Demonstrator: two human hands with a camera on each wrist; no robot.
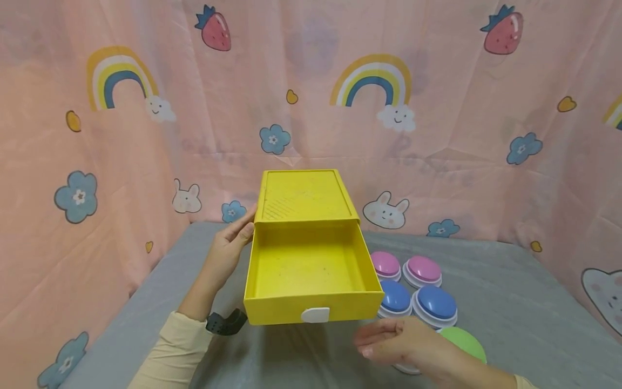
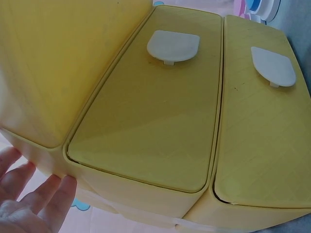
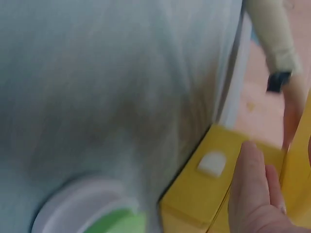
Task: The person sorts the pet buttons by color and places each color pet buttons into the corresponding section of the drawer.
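Observation:
A yellow drawer cabinet (image 1: 307,195) stands on the grey-covered table. Its top drawer (image 1: 301,265) is pulled out toward me and has nothing inside; a white tab handle (image 1: 315,315) sits on its front. Two lower drawers (image 2: 146,111) are shut in the left wrist view, each with a white tab. Against the cabinet's left side rests my left hand (image 1: 232,246), its fingers extended along the wall. Just below the drawer's front right corner is my right hand (image 1: 389,340), fingers fairly straight and holding nothing. It shows blurred in the head view.
Right of the cabinet are several round push buttons on white bases: pink (image 1: 424,268), blue (image 1: 437,302) and green (image 1: 464,343). My right forearm passes over the green one. A pink patterned curtain (image 1: 311,119) hangs behind and along both sides of the table.

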